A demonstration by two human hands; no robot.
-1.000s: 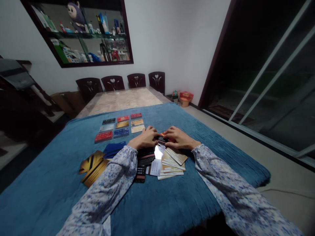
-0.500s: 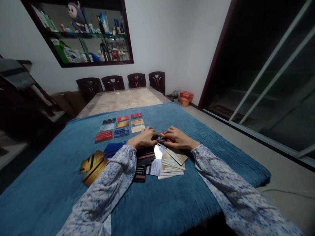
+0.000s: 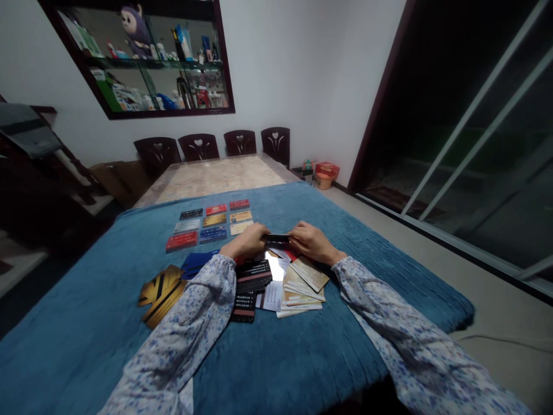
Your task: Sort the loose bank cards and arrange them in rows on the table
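Between my two hands a dark stack of cards [image 3: 277, 237] is held up edge-on, just above the cloth. My left hand [image 3: 249, 241] pinches its left end, and my right hand [image 3: 311, 242] grips the right end. Below them lie loose cards: black ones [image 3: 254, 275] by my left wrist, a white one [image 3: 269, 296] in the middle and a fan of cream-gold ones [image 3: 305, 282] on the right. A red card [image 3: 292, 254] shows partly under my right fingers. Blue cards [image 3: 197, 264] and gold-and-black cards [image 3: 162, 295] lie left of my left forearm.
Rows of neat card piles, among them a red pile [image 3: 182, 241] and a blue pile [image 3: 213, 233], stand beyond my left hand. A blue cloth [image 3: 108, 300] covers the near table. Dark chairs [image 3: 275, 145] line the far end of the marble tabletop [image 3: 216, 174].
The cards between my hands have gone from a loose, low bunch to a straight edge-on stack held by both ends. My hands have shifted slightly apart.
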